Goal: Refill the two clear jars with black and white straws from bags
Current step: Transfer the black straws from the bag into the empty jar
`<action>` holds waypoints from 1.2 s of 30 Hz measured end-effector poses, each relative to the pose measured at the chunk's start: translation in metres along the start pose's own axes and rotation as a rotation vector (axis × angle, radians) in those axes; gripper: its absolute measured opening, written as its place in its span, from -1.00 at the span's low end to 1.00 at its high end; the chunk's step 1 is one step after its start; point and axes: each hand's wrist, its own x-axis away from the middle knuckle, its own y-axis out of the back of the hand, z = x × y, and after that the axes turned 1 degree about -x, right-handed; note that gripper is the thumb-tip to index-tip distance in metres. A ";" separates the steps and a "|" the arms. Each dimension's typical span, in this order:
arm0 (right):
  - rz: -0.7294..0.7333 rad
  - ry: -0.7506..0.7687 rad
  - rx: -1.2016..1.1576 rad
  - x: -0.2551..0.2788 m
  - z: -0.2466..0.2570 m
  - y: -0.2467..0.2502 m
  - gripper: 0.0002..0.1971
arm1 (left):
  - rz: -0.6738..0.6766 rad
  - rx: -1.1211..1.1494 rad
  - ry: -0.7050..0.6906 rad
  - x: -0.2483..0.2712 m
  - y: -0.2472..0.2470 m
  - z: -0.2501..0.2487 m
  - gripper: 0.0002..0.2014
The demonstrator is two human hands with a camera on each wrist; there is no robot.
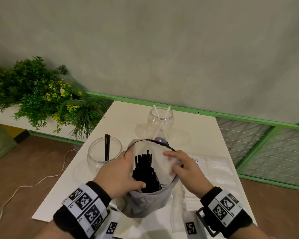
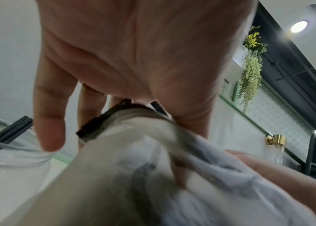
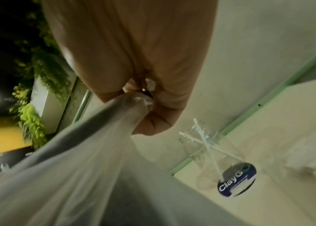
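Note:
A clear plastic bag point(image 1: 145, 202) of black straws point(image 1: 145, 171) stands at the middle of the white table point(image 1: 124, 118). My left hand point(image 1: 117, 173) holds its left rim, thumb inside against the straws and fingers outside. My right hand point(image 1: 185, 169) pinches the right rim, and the mouth is spread wide. The right wrist view shows bunched plastic point(image 3: 75, 168) running into that pinch point(image 3: 143, 97). Left of the bag stands a clear jar point(image 1: 97, 157) with two black straws. Behind the bag, a second clear jar point(image 1: 160, 120) holds two white straws.
A flat clear bag point(image 1: 214, 168) lies on the table to the right. A round ClayGo sticker point(image 3: 236, 178) sits on the table by the far jar. A planter of greenery point(image 1: 38, 94) stands left, a green mesh railing point(image 1: 248, 135) right, and a white cable point(image 1: 33, 183) lies on the floor.

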 end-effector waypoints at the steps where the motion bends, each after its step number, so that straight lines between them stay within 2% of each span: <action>1: 0.021 0.005 0.048 0.000 -0.002 0.002 -0.52 | 0.004 -0.002 -0.001 0.000 0.001 0.000 0.16; 5: 0.114 0.049 0.272 0.003 -0.013 0.003 -0.70 | 0.026 0.018 0.001 0.001 0.003 0.001 -0.01; 7: 0.169 0.066 0.319 0.005 -0.015 0.000 -0.59 | 0.044 0.039 0.002 0.001 0.002 0.001 -0.06; 11: 0.284 0.073 0.327 0.008 -0.014 -0.006 -0.23 | 0.031 0.096 0.012 -0.001 -0.001 0.001 -0.09; 13: 0.228 0.114 0.339 0.005 -0.014 -0.006 -0.23 | 0.009 0.118 0.005 -0.001 -0.001 0.002 -0.11; 15: 0.140 0.146 0.293 0.002 -0.012 -0.005 -0.36 | 0.000 0.144 0.006 -0.002 0.001 0.004 -0.13; 20: 0.056 0.106 0.100 -0.003 -0.001 -0.002 -0.59 | -0.045 0.177 0.004 -0.005 0.011 0.015 -0.24; 23: -0.052 0.154 -0.023 -0.007 0.005 0.000 -0.67 | -0.196 0.230 -0.004 -0.004 0.019 0.024 -0.31; 25: -0.107 0.214 -0.063 -0.010 0.012 0.001 -0.66 | -0.343 0.295 -0.009 -0.002 0.023 0.028 -0.37; 27: -0.130 0.259 -0.101 -0.012 0.023 -0.001 -0.63 | -0.437 0.345 -0.003 0.000 0.022 0.031 -0.44; 29: -0.112 0.281 -0.151 -0.013 0.034 -0.004 -0.64 | -0.421 0.328 0.012 0.002 0.019 0.032 -0.49; 32: -0.024 0.302 -0.155 -0.017 0.047 -0.016 -0.64 | -0.297 0.289 0.092 0.009 0.013 0.040 -0.51; 34: -0.071 0.341 -0.140 -0.020 0.052 -0.023 -0.62 | -0.298 0.301 0.119 0.015 0.010 0.043 -0.46; 36: -0.145 0.369 -0.144 -0.024 0.053 -0.025 -0.58 | -0.354 0.311 0.106 0.018 0.011 0.046 -0.40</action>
